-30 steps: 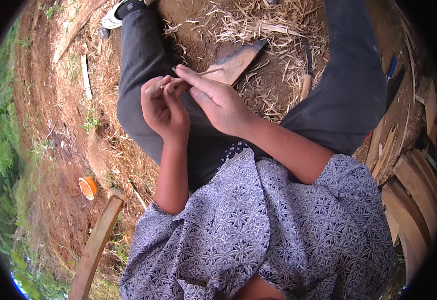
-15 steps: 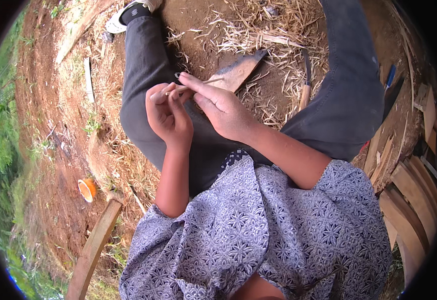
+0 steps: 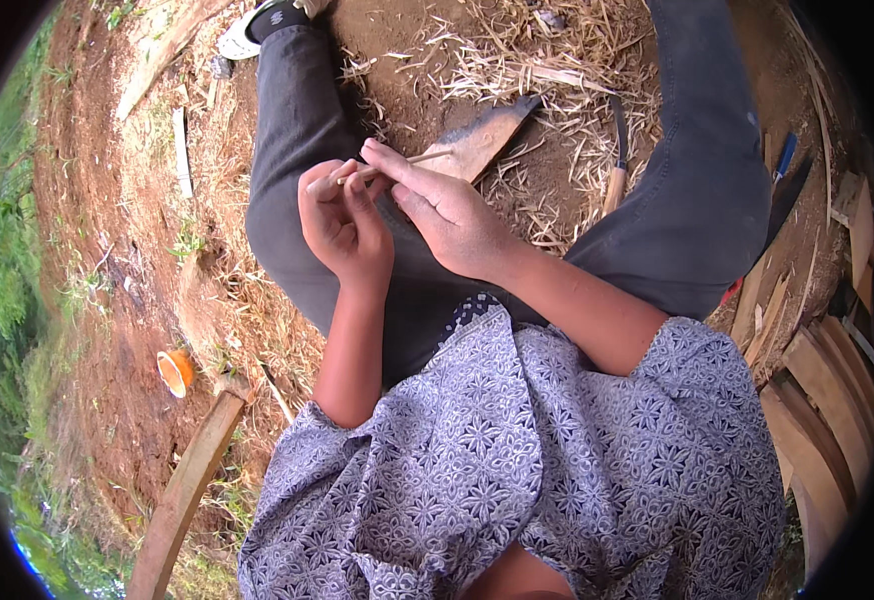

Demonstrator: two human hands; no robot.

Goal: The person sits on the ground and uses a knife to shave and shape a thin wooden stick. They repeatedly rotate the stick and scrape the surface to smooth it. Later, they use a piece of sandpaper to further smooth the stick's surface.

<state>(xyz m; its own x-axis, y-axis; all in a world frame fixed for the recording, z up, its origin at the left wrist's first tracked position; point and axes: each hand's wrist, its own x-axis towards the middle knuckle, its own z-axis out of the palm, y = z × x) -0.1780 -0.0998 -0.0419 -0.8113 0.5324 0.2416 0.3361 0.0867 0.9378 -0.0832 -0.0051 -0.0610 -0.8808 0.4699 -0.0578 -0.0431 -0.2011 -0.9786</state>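
A thin wooden stick (image 3: pixel 431 156) lies across both my hands, above the gap between my legs. My left hand (image 3: pixel 349 225) is closed, pinching the stick near its left end between thumb and fingers. Over the stick's middle, my right hand (image 3: pixel 452 220) is closed around it, with its fingers pointing left and their inner side hidden. The stick's right end pokes out beyond my right hand. Just past my hands, a flat wooden piece with a dark edge (image 3: pixel 482 142) rests on the ground. A knife with a wooden handle (image 3: pixel 615 187) lies beside my right leg.
Pale shavings (image 3: pixel 517 60) litter the ground ahead. At the right are a blue-handled tool (image 3: pixel 784 155) and stacked curved wooden pieces (image 3: pixel 832 390). An orange bowl-like object (image 3: pixel 175 373) and a long plank (image 3: pixel 189 495) lie at the left.
Both hands keep their hold on the stick with only slight finger shifts. A small pale bit seen by my right fingertips before no longer shows. The whole view has shifted a little.
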